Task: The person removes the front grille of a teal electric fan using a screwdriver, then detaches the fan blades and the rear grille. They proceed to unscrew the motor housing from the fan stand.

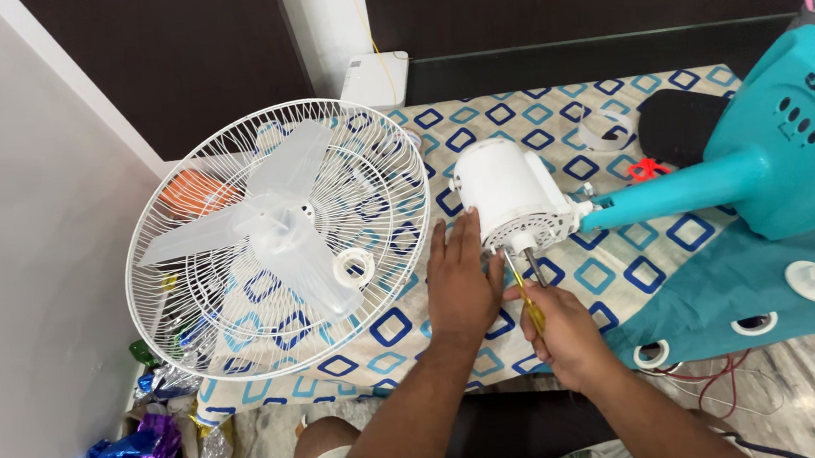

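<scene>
Your left hand (460, 288) lies flat and open, its fingertips pressed against the white motor housing (513, 195) of a dismantled fan. Your right hand (562, 331) is closed around a yellow-handled screwdriver (526, 297), its shaft angled up to the underside of the housing beside the bare metal shaft (535, 265). The motor housing lies on its side on a bed covered by a sheet (625, 249) patterned with blue and teal squares, joined to the teal fan stand (774, 153) that stretches off to your right. Just left of your hands, the white wire guard (188, 307) rests on the sheet with the translucent blade (275, 226) and a small white ring nut (353, 266) lying in it. A teal curtain (776, 290) with white eyelets lies below the stand. Crumpled foil wrapping (137, 454) is heaped on the floor by the wall at lower left.
</scene>
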